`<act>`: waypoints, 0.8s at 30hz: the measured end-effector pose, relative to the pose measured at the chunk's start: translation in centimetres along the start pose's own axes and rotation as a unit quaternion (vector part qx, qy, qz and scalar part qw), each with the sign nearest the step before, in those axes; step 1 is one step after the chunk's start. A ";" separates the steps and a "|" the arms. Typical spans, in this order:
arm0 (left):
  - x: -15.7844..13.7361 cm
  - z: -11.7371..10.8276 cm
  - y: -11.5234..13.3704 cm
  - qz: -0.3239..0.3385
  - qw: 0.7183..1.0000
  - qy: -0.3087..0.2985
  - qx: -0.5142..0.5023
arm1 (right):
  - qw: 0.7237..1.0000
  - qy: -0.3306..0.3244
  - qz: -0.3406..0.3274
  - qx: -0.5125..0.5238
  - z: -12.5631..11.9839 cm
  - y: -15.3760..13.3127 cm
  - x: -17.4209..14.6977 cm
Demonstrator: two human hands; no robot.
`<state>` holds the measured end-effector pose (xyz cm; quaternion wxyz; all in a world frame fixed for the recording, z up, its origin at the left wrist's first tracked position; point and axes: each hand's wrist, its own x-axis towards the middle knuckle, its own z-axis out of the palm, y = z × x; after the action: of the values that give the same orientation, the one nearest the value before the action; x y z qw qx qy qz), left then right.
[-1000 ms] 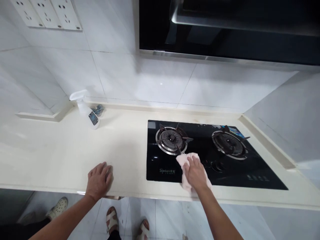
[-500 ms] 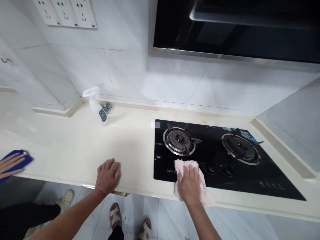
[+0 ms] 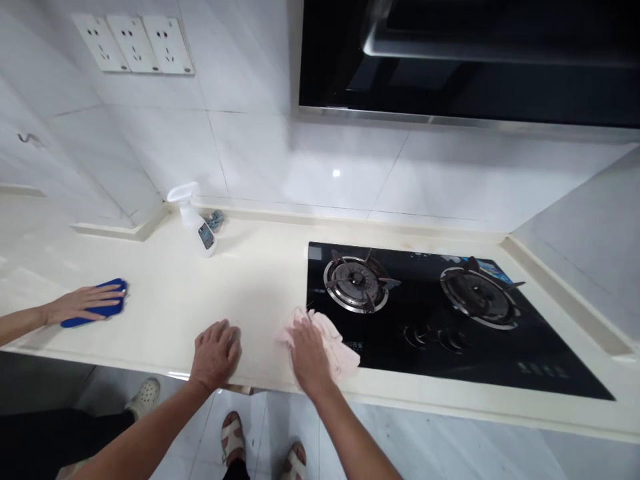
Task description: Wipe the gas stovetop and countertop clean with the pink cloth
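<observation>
My right hand point(image 3: 309, 353) presses a crumpled pale pink cloth point(image 3: 343, 350) against the white countertop point(image 3: 255, 280), beside the left edge of the black gas hob point(image 3: 410, 313). Part of the cloth overlaps the hob's front left corner. To the left, my left hand point(image 3: 216, 353) rests on the counter near its front edge, fingers curled in and nothing visible in them; its palm is hidden.
Another person's hand point(image 3: 80, 305) lies on a blue cleaning pad point(image 3: 107, 303) at the left. A white spray bottle point(image 3: 193, 220) stands by the wall, with a small bluish bundle point(image 3: 215, 220) behind it. A black range hood point(image 3: 465, 87) overhangs the hob.
My right hand has slid the pink cloth leftward from the hob's front onto the counter. The other person's hand has moved right with the blue pad. My left hand stays in place.
</observation>
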<state>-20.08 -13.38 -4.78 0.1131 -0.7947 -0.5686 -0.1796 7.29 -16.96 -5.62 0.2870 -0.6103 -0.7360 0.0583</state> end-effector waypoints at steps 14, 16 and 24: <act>-0.2 -0.3 0.2 -0.008 1.000 0.014 -0.025 | 0.874 0.085 0.231 0.419 -10.7 5.9 -0.3; -0.2 -0.4 0.3 -0.008 0.999 0.018 -0.033 | 0.895 0.168 0.266 0.317 -11.9 8.9 -0.7; -0.6 0.0 0.3 -0.008 0.999 0.024 -0.039 | 0.986 0.039 0.159 -0.032 -8.2 7.6 -2.4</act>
<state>-20.01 -14.04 -4.99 0.0945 -0.7893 -0.5648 -0.2218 18.09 -19.46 -3.01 0.2832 -0.7304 -0.6190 0.0556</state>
